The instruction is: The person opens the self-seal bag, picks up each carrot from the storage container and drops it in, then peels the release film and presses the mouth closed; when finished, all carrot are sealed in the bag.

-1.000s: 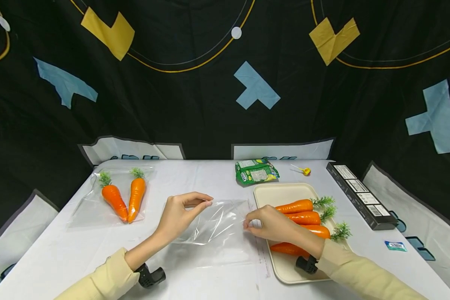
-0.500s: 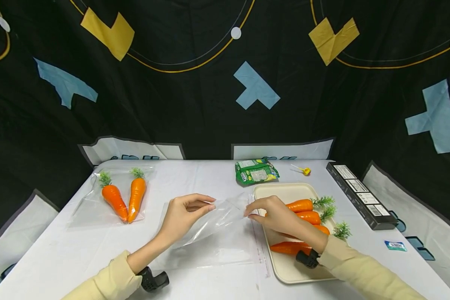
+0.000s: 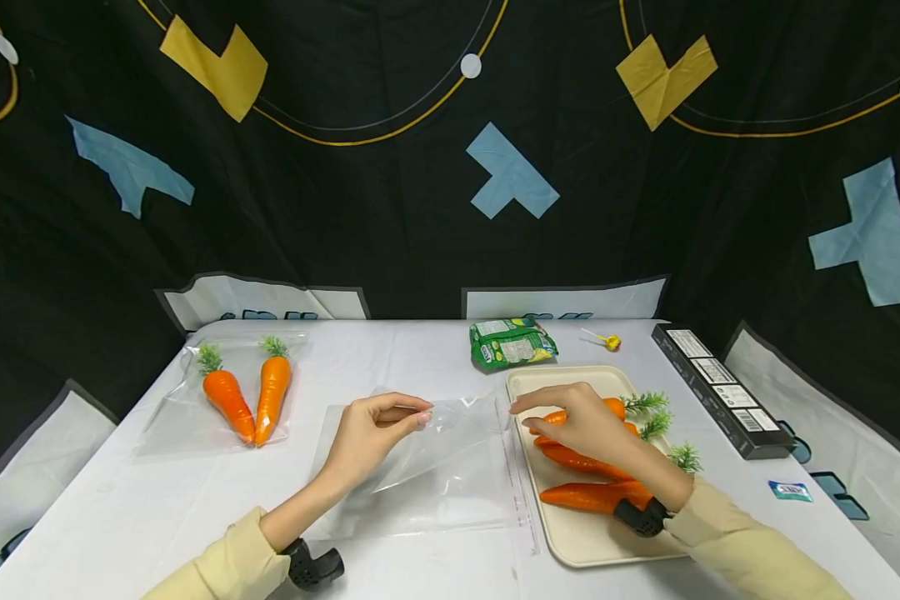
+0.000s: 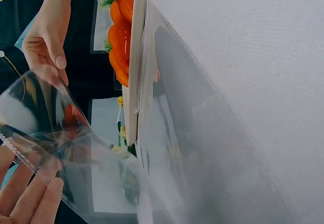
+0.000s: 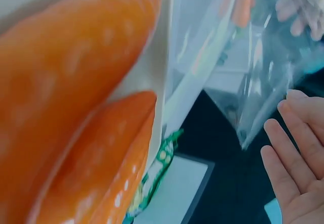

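Observation:
A clear plastic bag (image 3: 435,475) lies on the white table between my hands. My left hand (image 3: 418,413) pinches the bag's upper layer near its mouth and holds it lifted; in the left wrist view the fingers (image 4: 30,198) grip that film (image 4: 76,148). My right hand (image 3: 547,412) hovers over the orange carrots (image 3: 585,496) on the cream tray (image 3: 570,542), with relaxed fingers that hold nothing. In the right wrist view the straight fingers (image 5: 288,168) are apart from the bag's edge (image 5: 253,82), with the carrots (image 5: 76,82) close below.
A second clear bag with two carrots (image 3: 243,396) lies at the far left. A green snack packet (image 3: 512,343) and a yellow lollipop (image 3: 611,342) sit behind the tray. A long black box (image 3: 720,387) and a small blue sachet (image 3: 791,492) lie to the right.
My right hand let go of the bag's edge and moved right, over the carrots on the tray. My left hand kept its pinch on the lifted film.

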Available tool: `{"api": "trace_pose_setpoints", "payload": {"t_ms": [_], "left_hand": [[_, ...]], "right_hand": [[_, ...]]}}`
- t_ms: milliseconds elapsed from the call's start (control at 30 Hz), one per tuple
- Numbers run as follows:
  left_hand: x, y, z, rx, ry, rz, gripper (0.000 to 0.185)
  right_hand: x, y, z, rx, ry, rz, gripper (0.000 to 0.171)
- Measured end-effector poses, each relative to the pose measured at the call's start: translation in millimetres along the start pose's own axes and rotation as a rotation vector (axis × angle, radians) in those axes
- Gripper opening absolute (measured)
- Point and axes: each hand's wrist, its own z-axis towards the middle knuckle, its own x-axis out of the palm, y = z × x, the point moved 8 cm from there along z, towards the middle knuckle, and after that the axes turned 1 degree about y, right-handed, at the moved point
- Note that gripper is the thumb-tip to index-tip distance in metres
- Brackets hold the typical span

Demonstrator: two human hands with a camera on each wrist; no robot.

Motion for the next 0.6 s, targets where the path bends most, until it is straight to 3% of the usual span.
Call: {"api": "trace_pose_setpoints", "payload": {"t_ms": [100,200,333,600], "left_hand": [[0.7,4.7,0.8,0.014,-0.003,-0.013,0.014],[1.7,19.2,3.5,0.020,-0.011,-0.023,0.016],[3.0,32.9,5.8,0.020,-0.025,-0.032,0.020],[1.6,34.0,5.7,0.020,-0.037,-0.048,0.028]], "right_hand": [[-10.2,-4.5,-5.3,0.002,-0.022,-0.024,0.025],[-18.0,-10.2,-10.0,0.014,-0.036,-0.051,0.024],[-25.3,-23.8,-14.7,0.083,-0.030,-0.081,0.023],[-39.1,-60.5,-28.6,0.209,0.082,-0.112,0.024]]}}
